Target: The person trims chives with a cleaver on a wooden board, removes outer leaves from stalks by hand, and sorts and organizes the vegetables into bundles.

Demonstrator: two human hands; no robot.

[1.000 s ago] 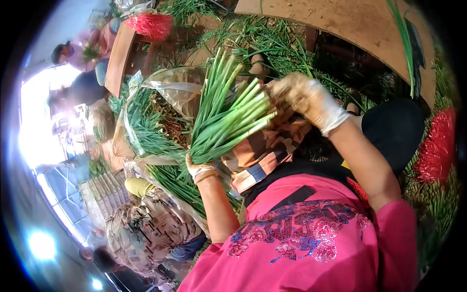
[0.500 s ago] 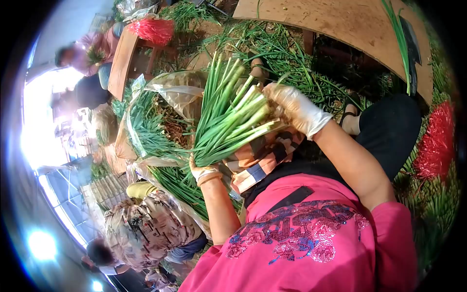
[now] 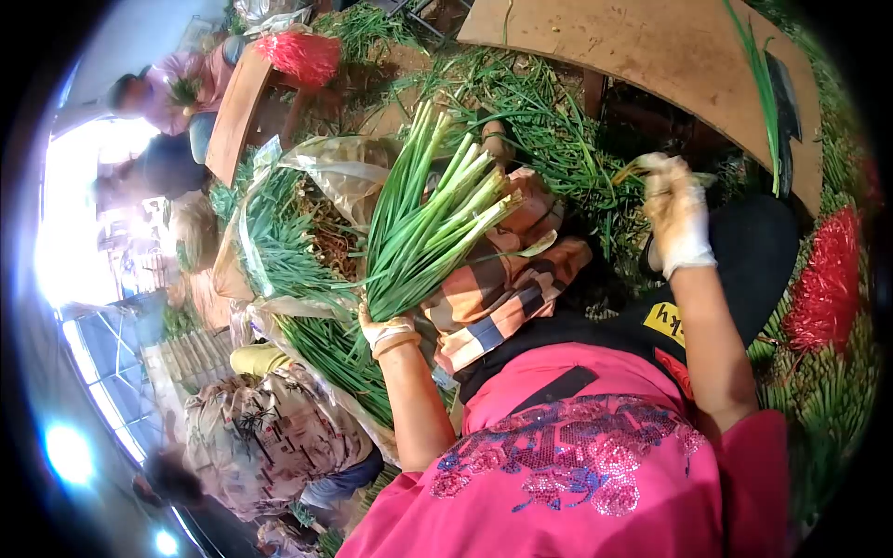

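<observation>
My left hand [image 3: 383,330], in a pale glove, is closed round the leafy end of a bunch of green onions [image 3: 433,223]. Their pale stem ends fan out up and to the right, above a checked cloth [image 3: 507,298] on my lap. Well to the right of the bunch is my gloved right hand [image 3: 679,214], its fingers closed on thin yellowish wilted leaves [image 3: 633,170] that stick out on both sides. Below the left hand, more long green leaves [image 3: 344,363] lie in a clear plastic bag.
A wooden board [image 3: 595,33] at the top bears a dark blade [image 3: 784,116] and green leaves. Loose greens [image 3: 539,102] cover the floor. Red plastic strands [image 3: 823,279] hang at right; another red bundle [image 3: 299,58] tops a bench. Co-workers sit at left, one in a patterned shirt [image 3: 270,446].
My right hand has moved off the stem ends to the right, carrying wilted leaves away. The bunch stays in my left hand, almost in the same place.
</observation>
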